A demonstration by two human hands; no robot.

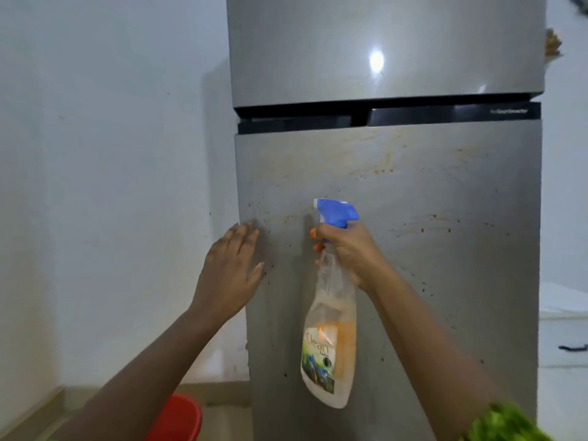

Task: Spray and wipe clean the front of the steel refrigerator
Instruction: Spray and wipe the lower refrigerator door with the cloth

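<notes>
The fridge (388, 249) fills your view, its lower door speckled and smeared. Your right hand (346, 249) grips the spray bottle (331, 338) by the neck near the door's left half. Your left hand (232, 265) lies open, flat at the door's left edge, bare wall (111, 186) beside it.

left hand (230, 268): open, fingers spread, arm extended | right hand (348, 249): fist closed, arm raised

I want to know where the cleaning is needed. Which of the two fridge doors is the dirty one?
The lower door: it carries brownish smears and dark specks, while the upper door looks clean, showing only a light reflection.
</notes>
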